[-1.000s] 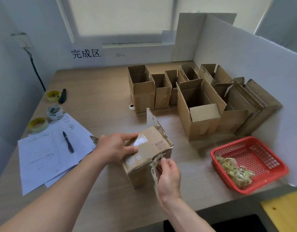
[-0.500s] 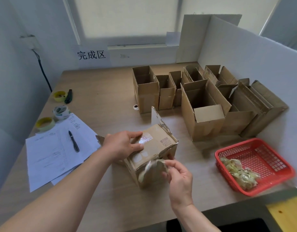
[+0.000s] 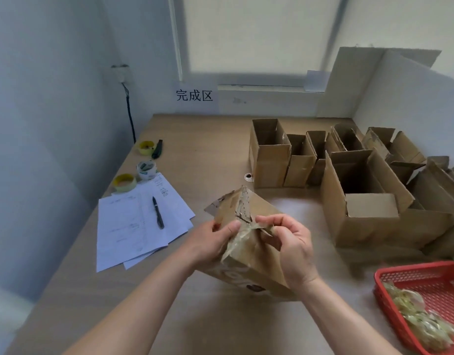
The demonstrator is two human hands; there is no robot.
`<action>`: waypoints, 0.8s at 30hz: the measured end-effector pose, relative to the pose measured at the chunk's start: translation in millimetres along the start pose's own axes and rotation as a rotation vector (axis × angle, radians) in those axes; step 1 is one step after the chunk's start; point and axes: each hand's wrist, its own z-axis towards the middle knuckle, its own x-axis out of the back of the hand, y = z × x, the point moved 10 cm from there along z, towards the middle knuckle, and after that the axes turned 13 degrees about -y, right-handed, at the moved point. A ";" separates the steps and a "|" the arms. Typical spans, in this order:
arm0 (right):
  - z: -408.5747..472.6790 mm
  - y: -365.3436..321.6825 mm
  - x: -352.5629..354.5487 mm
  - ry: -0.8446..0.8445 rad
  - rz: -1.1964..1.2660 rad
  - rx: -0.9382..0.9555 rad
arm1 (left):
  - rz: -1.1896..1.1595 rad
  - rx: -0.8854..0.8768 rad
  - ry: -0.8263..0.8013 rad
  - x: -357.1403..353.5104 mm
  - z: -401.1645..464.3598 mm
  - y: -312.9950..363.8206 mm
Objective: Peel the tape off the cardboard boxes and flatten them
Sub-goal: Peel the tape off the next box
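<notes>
The cardboard box [image 3: 249, 254] is now tipped over, tilted toward the person. The right hand [image 3: 289, 242] has risen to its upper edge, pinching tape [image 3: 242, 238].

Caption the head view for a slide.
Left hand steadies a tilted box while the right hand peels tape; red basket holds tape scraps.

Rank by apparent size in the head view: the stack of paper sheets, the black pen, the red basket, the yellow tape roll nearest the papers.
1. stack of paper sheets
2. red basket, cut off by the frame, so unsure against the sheets
3. black pen
4. yellow tape roll, close to the pen
</notes>
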 end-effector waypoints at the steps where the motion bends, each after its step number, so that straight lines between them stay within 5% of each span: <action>1: 2.5 10.0 -3.7 0.012 0.054 -0.055 | -0.042 -0.005 0.021 4.6 -3.0 -5.8; 3: 6.6 27.3 -5.9 0.059 0.127 -0.145 | -0.094 0.008 0.075 15.3 -8.5 -18.2; 9: 16.7 44.1 2.8 0.158 -0.183 -0.275 | -0.234 0.051 0.157 31.0 -23.1 -46.8; 13: 27.8 52.6 -19.4 0.099 0.050 -0.372 | -0.323 0.074 0.172 29.7 -26.1 -60.0; 24: 20.6 31.8 -66.8 -0.066 -0.145 -0.124 | -0.411 0.061 0.173 30.5 -21.4 -77.7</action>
